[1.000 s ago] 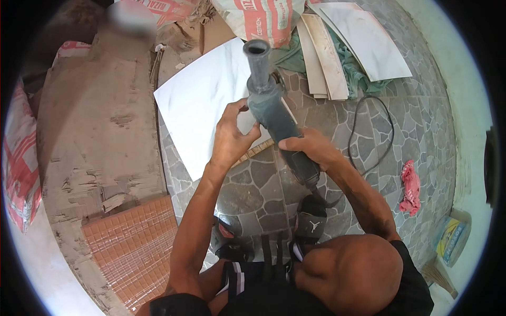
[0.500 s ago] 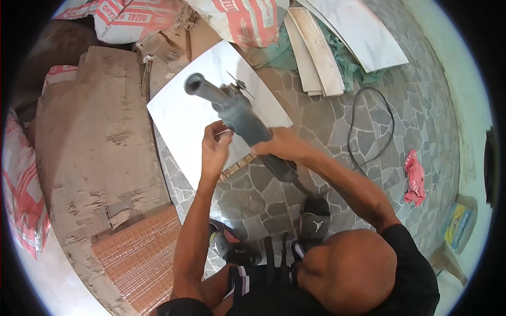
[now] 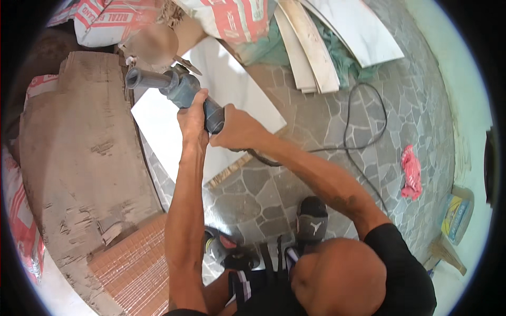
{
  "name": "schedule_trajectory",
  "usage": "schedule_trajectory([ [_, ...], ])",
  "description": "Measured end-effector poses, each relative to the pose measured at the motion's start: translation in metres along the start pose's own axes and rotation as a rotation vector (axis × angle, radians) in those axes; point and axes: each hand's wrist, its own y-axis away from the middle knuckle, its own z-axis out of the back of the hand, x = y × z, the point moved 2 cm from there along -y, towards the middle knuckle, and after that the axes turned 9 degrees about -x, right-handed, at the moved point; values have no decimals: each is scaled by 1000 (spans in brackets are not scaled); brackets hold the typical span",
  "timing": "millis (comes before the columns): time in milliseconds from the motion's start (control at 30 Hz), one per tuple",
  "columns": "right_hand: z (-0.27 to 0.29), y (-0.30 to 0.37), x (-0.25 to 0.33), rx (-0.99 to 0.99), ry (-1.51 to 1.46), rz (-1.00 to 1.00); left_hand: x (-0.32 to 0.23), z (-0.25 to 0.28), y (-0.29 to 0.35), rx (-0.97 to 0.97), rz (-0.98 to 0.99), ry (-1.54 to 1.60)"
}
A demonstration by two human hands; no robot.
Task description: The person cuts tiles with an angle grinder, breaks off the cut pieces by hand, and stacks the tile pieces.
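With both hands I hold a dark blue-grey angle grinder (image 3: pixel 184 94) above a large white tile (image 3: pixel 242 89) lying on the floor. My left hand (image 3: pixel 193 120) is closed round the middle of its body. Behind it, my right hand (image 3: pixel 238 129) wraps the rear end, where the cord comes out. The grinder's side handle (image 3: pixel 150 79) points to the left. Its thin disc (image 3: pixel 188 65) shows almost edge-on over the tile's far left part. A blurred brownish round shape beside the disc cannot be made out.
A black cord (image 3: pixel 316 150) loops over the stone-patterned floor on the right. Cut tile pieces (image 3: pixel 308 50) and a white panel (image 3: pixel 358 31) lie at the back. Brown board (image 3: pixel 89 142) covers the left side, with orange tiles (image 3: pixel 134 266) nearer. A pink cloth (image 3: pixel 411 173) lies right.
The grinder has moved left and turned, its head now over the tile's far left side. My left hand, pinching near the tile before, now grips the grinder body; my right hand has shifted left.
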Motion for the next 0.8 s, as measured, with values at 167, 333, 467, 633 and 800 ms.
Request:
schedule_trajectory([
  [167,-6,-47,8,-101,33,-48,-12,-22,-52,-13,-90,-122],
  [333,-9,-94,5,-251,94,41,-17,-38,-99,2,-105,-159],
  [467,-8,-119,8,-246,80,14,-22,-49,-121,-40,-102,-222],
  [633,-14,-138,14,-215,74,-30,-22,-50,-155,-44,-145,-303],
  [800,-19,-157,12,-337,122,16,-21,-56,-171,21,-146,-254],
])
